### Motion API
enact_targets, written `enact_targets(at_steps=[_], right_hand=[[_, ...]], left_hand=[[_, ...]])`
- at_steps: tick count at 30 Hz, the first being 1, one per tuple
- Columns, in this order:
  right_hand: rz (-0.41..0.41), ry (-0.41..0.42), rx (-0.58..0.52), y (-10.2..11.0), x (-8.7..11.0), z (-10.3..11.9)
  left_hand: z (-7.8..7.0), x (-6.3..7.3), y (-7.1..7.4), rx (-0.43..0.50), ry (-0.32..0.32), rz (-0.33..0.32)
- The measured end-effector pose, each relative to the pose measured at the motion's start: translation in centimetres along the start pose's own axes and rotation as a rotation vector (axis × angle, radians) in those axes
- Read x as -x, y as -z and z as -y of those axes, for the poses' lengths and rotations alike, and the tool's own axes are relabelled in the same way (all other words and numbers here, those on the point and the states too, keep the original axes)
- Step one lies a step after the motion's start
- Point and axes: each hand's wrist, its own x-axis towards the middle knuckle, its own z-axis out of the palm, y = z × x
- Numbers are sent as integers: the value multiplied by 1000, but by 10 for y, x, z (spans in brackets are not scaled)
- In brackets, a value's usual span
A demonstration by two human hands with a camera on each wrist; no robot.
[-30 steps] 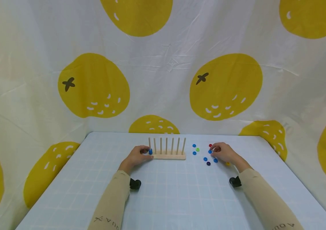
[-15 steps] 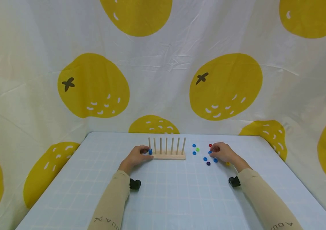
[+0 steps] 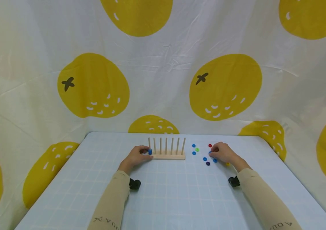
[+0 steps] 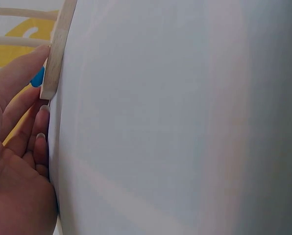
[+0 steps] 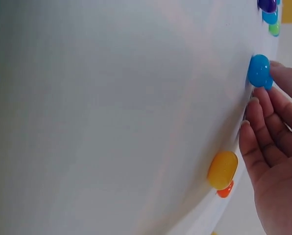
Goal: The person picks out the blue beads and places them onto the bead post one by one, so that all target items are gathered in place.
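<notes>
A wooden peg rack [image 3: 168,157] with a row of upright pegs stands toward the back of the table. My left hand [image 3: 136,155] grips its left end, thumb on the front of the base and fingers round the end. Blue rings [image 3: 150,151] are stacked low on the leftmost peg; a bit of blue shows past the thumb in the left wrist view. My right hand [image 3: 223,152] pinches a blue ring [image 5: 269,82] between thumb and index finger, low over the table. Another blue ring [image 5: 258,71] lies just in front of those fingertips and partly hides the pinched one.
Loose rings lie right of the rack: several blue, a green ring [image 3: 197,149], a red ring [image 3: 210,145] and a dark purple ring [image 3: 208,163]. A yellow ring [image 5: 223,170] and an orange ring [image 5: 225,189] sit under the right hand. A patterned curtain [image 3: 163,89] hangs behind.
The right hand's thumb and index finger have closed on the blue ring, which is now mostly covered by them. The left hand stays on the rack.
</notes>
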Motion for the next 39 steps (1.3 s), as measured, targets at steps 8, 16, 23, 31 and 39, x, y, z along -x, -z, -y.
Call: enact_targets(at_steps=[8,16,23,31,39], right_hand=[[-55,49,-6,3,3,1],[-94,124,-31,6,10,11],[-109,180,-31,6,14,20],[-155,223,-40,5,21,31],[-171,291,-39,4,25,44]], left_hand=[[-3,4,2,14,-17,10],[-4,5,2,12,-24,10],[0,0,1,16,-15,7],[-1,0,-1,11,6,1],[-3,1,-1,-2,11,-5]])
